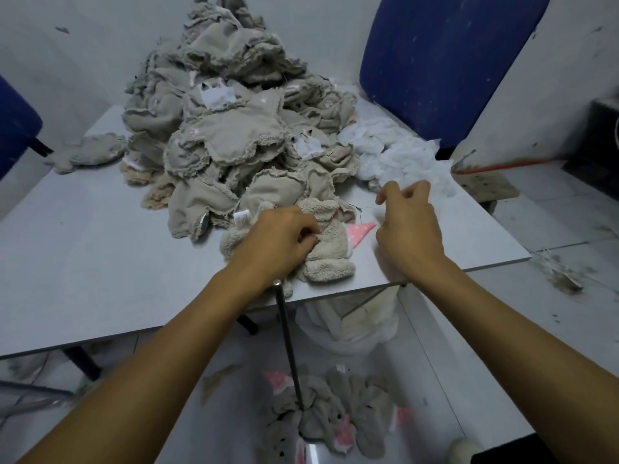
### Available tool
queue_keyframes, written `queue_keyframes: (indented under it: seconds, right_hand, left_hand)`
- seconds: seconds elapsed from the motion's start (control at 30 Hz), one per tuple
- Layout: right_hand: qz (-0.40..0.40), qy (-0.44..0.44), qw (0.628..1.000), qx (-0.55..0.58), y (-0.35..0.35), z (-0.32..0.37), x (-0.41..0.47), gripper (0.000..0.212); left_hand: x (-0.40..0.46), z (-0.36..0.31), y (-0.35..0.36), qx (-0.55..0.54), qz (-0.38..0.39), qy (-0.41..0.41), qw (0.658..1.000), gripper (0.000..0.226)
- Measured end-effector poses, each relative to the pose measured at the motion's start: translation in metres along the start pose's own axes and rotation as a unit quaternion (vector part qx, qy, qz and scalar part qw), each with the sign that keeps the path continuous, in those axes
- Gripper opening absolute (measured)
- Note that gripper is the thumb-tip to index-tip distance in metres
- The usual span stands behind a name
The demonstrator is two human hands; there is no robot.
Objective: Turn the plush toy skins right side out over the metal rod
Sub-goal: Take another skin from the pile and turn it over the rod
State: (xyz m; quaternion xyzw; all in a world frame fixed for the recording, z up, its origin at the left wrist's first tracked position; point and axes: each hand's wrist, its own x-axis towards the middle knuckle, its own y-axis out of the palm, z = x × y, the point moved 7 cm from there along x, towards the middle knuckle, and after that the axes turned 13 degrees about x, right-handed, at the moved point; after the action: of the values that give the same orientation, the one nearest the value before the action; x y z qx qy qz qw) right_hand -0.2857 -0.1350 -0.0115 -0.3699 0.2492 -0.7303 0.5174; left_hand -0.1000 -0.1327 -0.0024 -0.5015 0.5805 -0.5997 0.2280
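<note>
Here, in the head view, the person's left hand (278, 242) rests on a fluffy cream plush toy skin (326, 249) near the front edge of the grey surface (100, 262), its fingers (306, 234) curled and pinching into the fleece. A pink spotted piece (360, 231) sticks out from the skin's right side. The right hand (410, 229) hovers just beside it over the surface, fingers loosely curled and apart, clamped on nothing (a little blurred at the tips).

Behind the skin rises a tall pile of inside-out skins (231, 128), grey-beige with frayed seams and white labels. White stuffing (398, 159) lies to the pile's right, before a blue chair back (445, 61).

The metal rod (288, 343) stands upright in front of the surface's edge, its top just below the left wrist. Around its base on the floor lies a heap of grey skins with pink parts (335, 413).
</note>
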Motion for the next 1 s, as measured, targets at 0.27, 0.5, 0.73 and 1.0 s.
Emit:
queue_keyframes:
  seconds: [0.27,0.5,0.73,1.0]
  right_hand:
    - [0.045,0.002,0.988,-0.150,0.012,-0.010,-0.002,0.045]
    - [0.026,-0.094,0.962,0.256,-0.001,0.033,-0.010,0.023]
    - [-0.017,-0.018,0.880,0.475,0.007,0.068,-0.025,0.017]
    - [0.038,0.044,0.858,0.510,0.035,0.059,-0.041,0.012]
  left_hand:
    - [-0.005,0.015,-0.003,0.015,0.017,-0.022,1.000,0.015]
    - [-0.019,0.033,-0.002,-0.097,0.014,-0.103,0.990,0.013]
    - [-0.020,0.005,-0.001,-0.059,-0.002,-0.085,0.995,0.018]
    - [-0.022,0.025,0.005,-0.166,0.090,-0.158,0.969,0.008]
